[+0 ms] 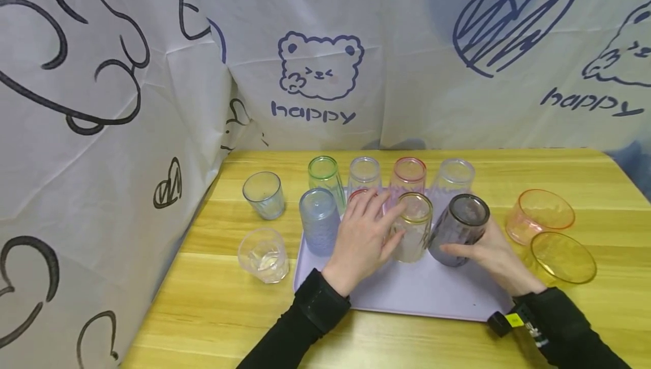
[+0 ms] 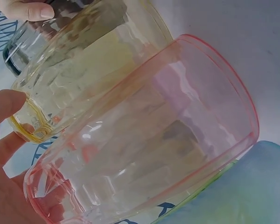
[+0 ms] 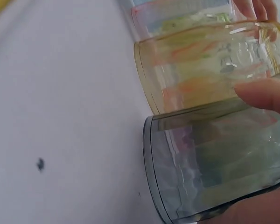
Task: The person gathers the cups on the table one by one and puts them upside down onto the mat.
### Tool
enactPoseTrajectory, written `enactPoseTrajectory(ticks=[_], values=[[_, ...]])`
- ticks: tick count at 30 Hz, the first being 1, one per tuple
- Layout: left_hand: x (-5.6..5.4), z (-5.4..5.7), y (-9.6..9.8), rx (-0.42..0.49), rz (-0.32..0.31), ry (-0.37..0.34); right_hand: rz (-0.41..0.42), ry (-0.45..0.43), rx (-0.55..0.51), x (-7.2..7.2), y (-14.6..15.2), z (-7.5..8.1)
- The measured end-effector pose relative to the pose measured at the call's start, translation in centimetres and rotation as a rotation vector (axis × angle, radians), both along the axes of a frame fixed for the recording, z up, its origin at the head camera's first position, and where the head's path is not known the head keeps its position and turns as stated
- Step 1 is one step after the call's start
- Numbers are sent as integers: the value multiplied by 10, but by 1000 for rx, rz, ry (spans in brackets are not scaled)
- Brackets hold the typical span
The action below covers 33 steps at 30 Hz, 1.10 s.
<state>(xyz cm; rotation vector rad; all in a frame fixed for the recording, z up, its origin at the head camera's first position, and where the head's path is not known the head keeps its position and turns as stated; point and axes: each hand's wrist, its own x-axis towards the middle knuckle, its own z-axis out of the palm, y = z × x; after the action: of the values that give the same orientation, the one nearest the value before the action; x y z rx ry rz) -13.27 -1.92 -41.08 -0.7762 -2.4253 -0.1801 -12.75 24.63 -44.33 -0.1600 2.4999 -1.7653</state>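
One upturned dark glass (image 1: 450,230), right of the frame's centre, is clasped by the right hand (image 1: 490,253). Near the middle, the left hand (image 1: 362,239), fingers apart, touches the yellow-rimmed glass (image 1: 414,234).

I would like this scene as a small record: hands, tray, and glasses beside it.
Left hand: beside yellow glass, partly hiding pink glass
Right hand: holds dark grey glass
Base: pale purple tray on wooden table
Front row, left to right: blue glass, pink, yellow, dark grey
Back row, same order: green glass, pale glass, second pink glass, second pale glass
Tray glasses stand: upside down
Left of tray, mouth up: bluish glass, clear glass
Right of tray, mouth up: orange glass, amber glass
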Motion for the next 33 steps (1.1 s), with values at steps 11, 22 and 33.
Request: enactPoseTrajectory(ticks=[11, 22, 33], values=[[0, -2, -1, -19, 13, 19, 8, 1, 19, -3, 2, 0], [-3, -7, 2, -3, 18, 47, -3, 12, 41, -2, 1, -2], [-5, -9, 4, 3, 39, 90, 0, 3, 15, -4, 0, -3]])
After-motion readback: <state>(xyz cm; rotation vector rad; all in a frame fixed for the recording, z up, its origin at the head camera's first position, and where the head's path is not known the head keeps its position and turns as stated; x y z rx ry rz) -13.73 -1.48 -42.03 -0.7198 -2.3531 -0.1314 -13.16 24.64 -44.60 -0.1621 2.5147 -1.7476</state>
